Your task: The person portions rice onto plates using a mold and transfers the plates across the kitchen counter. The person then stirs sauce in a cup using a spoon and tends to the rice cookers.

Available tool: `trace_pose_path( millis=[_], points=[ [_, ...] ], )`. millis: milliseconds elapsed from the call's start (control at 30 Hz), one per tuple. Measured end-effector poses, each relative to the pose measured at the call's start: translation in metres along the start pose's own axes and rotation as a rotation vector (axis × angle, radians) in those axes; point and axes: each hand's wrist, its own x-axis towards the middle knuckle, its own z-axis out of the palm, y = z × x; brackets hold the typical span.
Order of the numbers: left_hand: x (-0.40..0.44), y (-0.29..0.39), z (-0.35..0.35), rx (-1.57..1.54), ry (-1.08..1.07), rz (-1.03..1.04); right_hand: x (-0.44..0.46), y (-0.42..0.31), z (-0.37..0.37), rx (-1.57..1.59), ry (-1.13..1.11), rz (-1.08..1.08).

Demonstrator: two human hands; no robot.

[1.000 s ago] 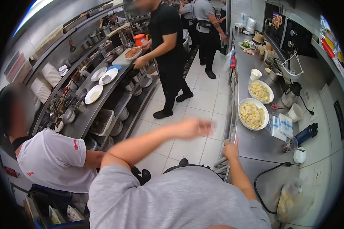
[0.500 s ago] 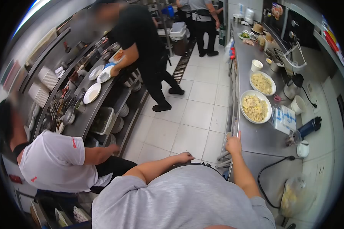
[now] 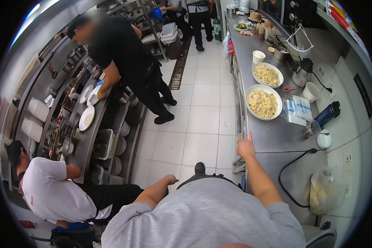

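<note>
My left hand (image 3: 169, 179) hangs beside my waist above the floor, its fingers loosely curled and nothing visible in them. At the front edge of the steel counter (image 3: 273, 159), my right hand (image 3: 246, 147) is closed, one digit pointing up along the edge. A small beige item (image 3: 239, 137) shows just past its fingers; its kind is unclear. Nearest to this hand on the counter is a white bowl (image 3: 249, 108) of pale yellow chunky food, like potato salad. Behind it stands a second such bowl (image 3: 281, 82).
A plastic-wrapped pack (image 3: 295, 110), a blue bottle (image 3: 329, 114), a steel kettle (image 3: 303, 73) and a black cable (image 3: 282, 177) lie along the counter. Left, a person in black (image 3: 126, 49) bends over plates; another in white (image 3: 60, 188) is close by. Tiled floor (image 3: 202, 120) runs between.
My view has shifted, and the counter sits further left. My left hand has moved left and lower. The person in black leans further over the plates; the one in white has drawn in an arm.
</note>
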Motion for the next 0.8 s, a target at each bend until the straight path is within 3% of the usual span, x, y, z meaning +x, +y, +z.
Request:
trace_pose_path(
  millis=[333,800],
  points=[
    [-0.019,0.105,-0.054,-0.059,0.041,0.146,0.001,0.003,0.002,-0.002,-0.031,0.031],
    [0.003,0.061,-0.025,0.148,-0.014,0.142,0.003,0.009,0.009,0.018,0.079,-0.015]
  ],
)
